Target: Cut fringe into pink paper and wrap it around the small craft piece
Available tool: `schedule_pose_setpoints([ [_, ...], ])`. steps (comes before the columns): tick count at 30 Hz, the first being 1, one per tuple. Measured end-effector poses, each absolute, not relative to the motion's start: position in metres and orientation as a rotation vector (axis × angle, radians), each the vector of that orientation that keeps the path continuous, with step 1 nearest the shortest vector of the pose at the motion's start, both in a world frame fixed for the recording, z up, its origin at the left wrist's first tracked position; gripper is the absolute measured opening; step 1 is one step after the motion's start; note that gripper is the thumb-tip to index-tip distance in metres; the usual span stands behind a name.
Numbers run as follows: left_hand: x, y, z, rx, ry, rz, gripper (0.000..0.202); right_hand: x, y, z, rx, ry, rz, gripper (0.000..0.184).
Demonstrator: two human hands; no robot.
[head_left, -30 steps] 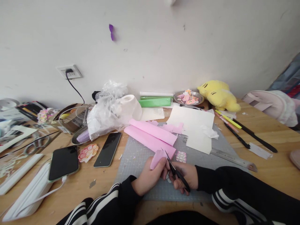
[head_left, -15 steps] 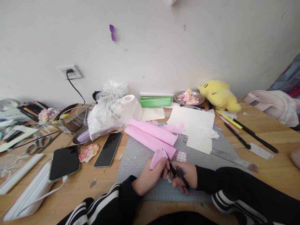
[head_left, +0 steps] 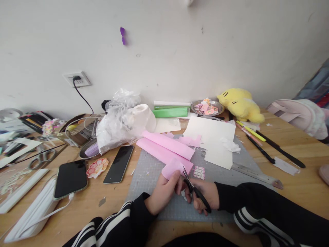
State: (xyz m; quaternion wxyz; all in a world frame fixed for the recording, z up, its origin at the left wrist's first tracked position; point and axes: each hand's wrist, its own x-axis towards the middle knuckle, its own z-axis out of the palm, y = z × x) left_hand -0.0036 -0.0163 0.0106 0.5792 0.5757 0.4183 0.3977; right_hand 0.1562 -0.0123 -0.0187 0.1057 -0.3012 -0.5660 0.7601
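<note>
My left hand (head_left: 164, 190) pinches a small piece of pink paper (head_left: 171, 167) between thumb and fingers, above the cutting mat (head_left: 144, 183). My right hand (head_left: 203, 195) is wrapped round a pair of black-handled scissors (head_left: 200, 199). The scissor blades point up and to the left, at the right edge of the pink piece, and look slightly apart. Just beyond my hands lies a folded sheet of pink paper (head_left: 161, 147). A small card with a pink and white cell pattern (head_left: 199, 172) rests beside the scissors; a similar white piece is partly hidden under my hands.
White paper (head_left: 218, 140) and a metal ruler (head_left: 257, 175) lie right of the pink sheet. Pens (head_left: 259, 147) are farther right. Two phones (head_left: 118, 164), a power strip (head_left: 33, 212) and a plastic bag (head_left: 113, 127) occupy the left. A bowl of cutouts (head_left: 207, 108) stands at the back.
The pink piece has turned in my left hand and shows more broadly. My right hand and the scissors have shifted slightly right and down.
</note>
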Motion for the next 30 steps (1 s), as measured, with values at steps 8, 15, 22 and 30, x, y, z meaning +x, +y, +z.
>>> schedule_pose_setpoints([
  [8,-0.0049,-0.015,0.0068,1.292,1.009,1.022,0.047,0.153,-0.0141,-0.0164,-0.946,-1.598,2.219,0.064],
  [15,-0.0036,-0.0162,0.0093,1.239,1.012,1.029,0.038,0.152,-0.0146,-0.0156,-0.947,-1.608,2.191,0.06],
  [22,-0.0025,-0.0179,0.0127,1.244,1.027,1.006,0.034,0.1516,-0.0149,-0.0142,-0.974,-1.596,2.19,0.055],
  [30,-0.004,-0.0169,0.0094,1.283,1.027,0.975,0.037,0.1515,-0.015,-0.013,-0.965,-1.587,2.186,0.055],
])
